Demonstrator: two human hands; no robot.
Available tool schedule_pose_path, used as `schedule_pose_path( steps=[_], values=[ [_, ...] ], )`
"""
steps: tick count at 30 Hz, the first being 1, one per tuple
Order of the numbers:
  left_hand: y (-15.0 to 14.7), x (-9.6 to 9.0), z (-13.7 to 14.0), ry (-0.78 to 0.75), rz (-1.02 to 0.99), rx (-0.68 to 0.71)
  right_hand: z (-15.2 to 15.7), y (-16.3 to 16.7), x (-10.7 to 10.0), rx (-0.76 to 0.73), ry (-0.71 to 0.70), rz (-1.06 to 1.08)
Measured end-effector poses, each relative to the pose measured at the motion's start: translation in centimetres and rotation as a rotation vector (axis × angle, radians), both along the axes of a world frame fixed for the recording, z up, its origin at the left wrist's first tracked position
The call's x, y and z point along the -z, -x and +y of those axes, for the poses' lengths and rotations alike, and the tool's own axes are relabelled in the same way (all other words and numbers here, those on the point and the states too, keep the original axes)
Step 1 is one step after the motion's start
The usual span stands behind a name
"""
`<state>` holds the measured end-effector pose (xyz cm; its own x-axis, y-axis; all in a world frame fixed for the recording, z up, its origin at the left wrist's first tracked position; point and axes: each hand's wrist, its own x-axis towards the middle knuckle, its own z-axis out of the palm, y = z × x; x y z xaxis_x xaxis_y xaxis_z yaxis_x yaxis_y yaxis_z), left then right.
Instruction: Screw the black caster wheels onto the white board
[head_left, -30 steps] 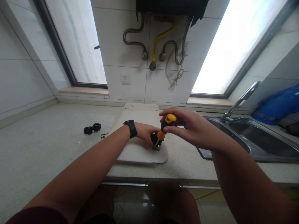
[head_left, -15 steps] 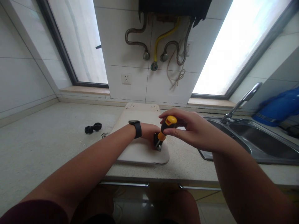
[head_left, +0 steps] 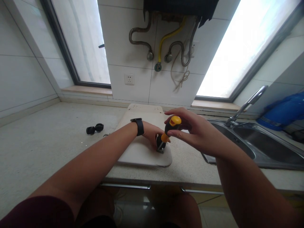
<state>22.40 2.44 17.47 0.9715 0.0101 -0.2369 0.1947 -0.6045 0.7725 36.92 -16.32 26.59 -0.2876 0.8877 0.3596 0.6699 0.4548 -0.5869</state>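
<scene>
My right hand (head_left: 190, 126) is closed round the black and yellow handle of a screwdriver (head_left: 173, 123), its fingers and thumb pinching the grip. The shaft slants down to a black caster wheel (head_left: 161, 142) with a metal mounting plate. That caster stands at the near right corner of a pale, round-cornered board (head_left: 142, 155) lying on the countertop. My left hand (head_left: 152, 132), with a black watch on the wrist, grips the caster from the left; part of its fingers is hidden behind the screwdriver and wheel.
Two more black casters (head_left: 95, 129) lie on the countertop (head_left: 59, 142) to the left, near a small pile of screws (head_left: 106, 135). A double steel sink (head_left: 273, 142) with a faucet (head_left: 247, 106) is at the right. Pipes and a wall socket (head_left: 129, 79) are behind.
The view has shifted slightly. My left hand has changed its hold a little, with more of its fingers showing round the caster. The screwdriver remains in my right hand at the same caster.
</scene>
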Motion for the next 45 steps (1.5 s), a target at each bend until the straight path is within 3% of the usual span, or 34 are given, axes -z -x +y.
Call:
schedule_pose_path(
  steps=[5, 10, 14, 19, 22, 28, 45],
  values=[
    [2.3, -2.9, -1.6, 0.041, -0.229, -0.084, 0.5, 0.5, 1.3, 0.106, -0.059, 0.045],
    [4.4, -2.9, -4.2, 0.05, -0.383, -0.261, 1.2, 0.1, 3.8, 0.154, -0.211, 0.185],
    [5.5, -1.9, -5.8, 0.034, -0.437, -0.367, 1.3, -1.4, 8.2, 0.247, -0.27, 0.268],
    [5.9, -1.2, -7.0, -0.093, -0.488, -0.573, 0.2, -2.3, 14.4, 0.263, -0.123, 0.061],
    [5.7, -0.9, -7.5, -0.119, -0.486, -0.65, -0.3, -1.8, 16.3, 0.296, -0.077, 0.013],
    [5.6, -0.7, -8.1, -0.134, -0.486, -0.711, 0.0, -1.2, 16.3, 0.35, -0.048, -0.072],
    [5.6, -0.8, -8.4, -0.161, -0.492, -0.713, 0.5, -0.8, 14.6, 0.356, 0.021, -0.202]
  ],
)
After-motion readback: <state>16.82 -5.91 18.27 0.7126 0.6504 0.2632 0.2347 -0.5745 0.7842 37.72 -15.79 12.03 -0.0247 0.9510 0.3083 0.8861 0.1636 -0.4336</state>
